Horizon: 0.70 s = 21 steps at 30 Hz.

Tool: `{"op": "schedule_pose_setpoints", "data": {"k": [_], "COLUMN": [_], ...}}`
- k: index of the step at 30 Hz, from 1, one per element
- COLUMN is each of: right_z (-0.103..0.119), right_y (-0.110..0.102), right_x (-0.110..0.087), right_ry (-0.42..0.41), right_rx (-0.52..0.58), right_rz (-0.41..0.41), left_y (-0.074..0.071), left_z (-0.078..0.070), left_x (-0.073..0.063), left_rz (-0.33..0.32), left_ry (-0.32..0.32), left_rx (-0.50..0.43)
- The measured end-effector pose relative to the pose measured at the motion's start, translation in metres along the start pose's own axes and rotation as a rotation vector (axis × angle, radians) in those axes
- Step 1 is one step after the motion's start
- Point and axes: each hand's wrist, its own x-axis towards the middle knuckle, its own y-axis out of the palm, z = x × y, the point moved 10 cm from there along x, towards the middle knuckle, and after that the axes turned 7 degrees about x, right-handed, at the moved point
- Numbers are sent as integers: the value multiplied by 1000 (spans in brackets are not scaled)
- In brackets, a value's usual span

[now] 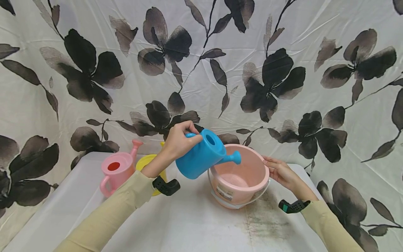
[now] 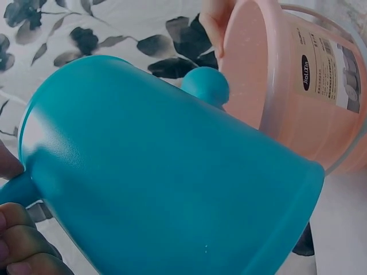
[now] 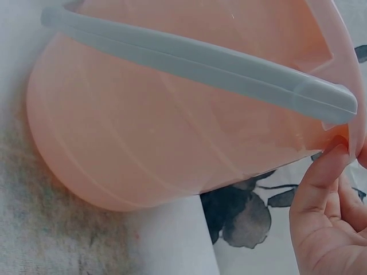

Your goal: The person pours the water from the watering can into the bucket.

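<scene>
My left hand (image 1: pixel 181 141) grips the handle of a blue watering can (image 1: pixel 196 157), lifted and tilted to the right. Its spout end hangs over the near left rim of a pink bucket (image 1: pixel 233 196). In the left wrist view the can (image 2: pixel 155 166) fills the middle, with curled fingers (image 2: pixel 23 240) round its handle. My right hand (image 1: pixel 283 174) holds the bucket's right rim. The right wrist view shows thumb and fingers of that hand (image 3: pixel 327 212) pinching the rim beside the pale bail handle (image 3: pixel 200 63). No water stream can be made out.
A pink watering can (image 1: pixel 117 171) stands at the table's left. Next to it a yellow watering can (image 1: pixel 146 161) is partly hidden behind my left forearm. Dark greenish stains mark the white table (image 1: pixel 189 224) right of the bucket. A floral cloth (image 1: pixel 201 70) hangs behind.
</scene>
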Motion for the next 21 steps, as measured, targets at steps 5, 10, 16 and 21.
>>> {"op": "schedule_pose_setpoints", "data": {"k": [5,10,16,21], "right_z": [0,1,2,2], "right_y": [1,1,2,1], "right_x": [0,0,-1,-1], "right_ry": [4,7,-3,-13], "right_rx": [12,17,0,-16], "right_rz": [2,7,16,21], "left_y": [0,0,1,1], "left_z": [-1,-1,-2,-3], "left_x": [0,0,1,0], "left_rz": [-2,1,2,-2], "left_ry": [-1,-8,-4,0], "left_rx": [1,5,9,8]}}
